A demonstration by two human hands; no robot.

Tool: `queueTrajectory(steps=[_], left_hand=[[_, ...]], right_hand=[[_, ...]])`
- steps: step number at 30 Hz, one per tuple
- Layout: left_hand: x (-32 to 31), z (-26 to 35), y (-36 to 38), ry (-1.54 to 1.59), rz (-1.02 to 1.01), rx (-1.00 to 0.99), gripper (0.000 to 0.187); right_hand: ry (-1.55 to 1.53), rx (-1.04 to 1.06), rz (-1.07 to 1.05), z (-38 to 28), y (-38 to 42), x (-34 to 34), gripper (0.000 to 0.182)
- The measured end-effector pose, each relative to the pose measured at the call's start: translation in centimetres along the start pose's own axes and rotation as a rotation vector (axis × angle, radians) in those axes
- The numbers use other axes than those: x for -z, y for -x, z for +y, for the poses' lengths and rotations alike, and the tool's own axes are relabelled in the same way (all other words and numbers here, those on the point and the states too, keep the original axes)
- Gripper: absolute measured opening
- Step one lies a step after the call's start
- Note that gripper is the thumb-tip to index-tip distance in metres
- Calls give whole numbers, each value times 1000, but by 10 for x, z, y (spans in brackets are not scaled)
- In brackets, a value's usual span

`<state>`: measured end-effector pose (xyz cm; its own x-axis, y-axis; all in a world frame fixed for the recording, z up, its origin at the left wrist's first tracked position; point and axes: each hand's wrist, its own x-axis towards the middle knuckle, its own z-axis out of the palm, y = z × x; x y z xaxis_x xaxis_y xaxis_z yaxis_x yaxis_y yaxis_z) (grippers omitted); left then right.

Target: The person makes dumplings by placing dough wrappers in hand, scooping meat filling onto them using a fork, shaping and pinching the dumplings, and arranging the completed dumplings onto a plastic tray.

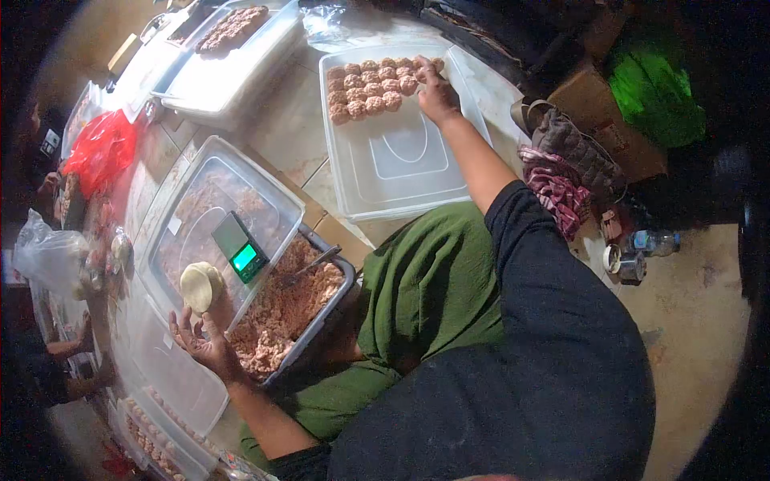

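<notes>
Tiled floor (297, 136) carries everything; the person sits on it, green cloth over the lap.

Large clear rectangular plastic tray (401, 172), ahead of the knees: rows of round pinkish meat patties (370, 84) fill its far end, near end bare.

Clear plastic lidded tub (180, 240), left of the lap, with a small black digital scale with a lit green display (239, 247) resting on its lid.

Grey rectangular tub of minced pink meat (293, 313) just beside the lidded tub, touching the lap; a metal spoon handle (314, 260) sticks out of the mince.

A second white tray with patties (233, 32) lies well apart at the far left; a red plastic bag (100, 148) sits near it.

Right hand (437, 94): reaching over the large tray, fingers at the end of the patty rows; grip hidden by the back of the hand, so I cannot tell.

Left hand (200, 341): palm up, fingers spread, grip open, fingertips steadying a pale round dough disc (200, 286) above the lidded tub's edge.
</notes>
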<state>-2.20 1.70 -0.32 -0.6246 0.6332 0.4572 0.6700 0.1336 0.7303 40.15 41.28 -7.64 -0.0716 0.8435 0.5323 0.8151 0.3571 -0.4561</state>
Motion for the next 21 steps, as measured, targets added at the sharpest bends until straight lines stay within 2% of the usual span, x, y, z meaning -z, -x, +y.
queueTrajectory(steps=[2, 5, 8, 17, 21], left_hand=[[1, 3, 0, 5, -5, 1, 27], [0, 4, 0, 5, -16, -7, 28], [-1, 7, 0, 28, -28, 8, 29], [-3, 6, 2, 24, -41, 22, 29], [-2, 3, 2, -25, -54, 4, 29]], right_hand=[[-15, 90, 106, 2, -2, 6, 72], [-76, -208, -173, -6, 0, 18, 75], [-26, -232, -229, -12, 2, 13, 76], [-93, -253, -184, 4, 0, -10, 72], [-52, -254, -88, 1, 1, -18, 72]])
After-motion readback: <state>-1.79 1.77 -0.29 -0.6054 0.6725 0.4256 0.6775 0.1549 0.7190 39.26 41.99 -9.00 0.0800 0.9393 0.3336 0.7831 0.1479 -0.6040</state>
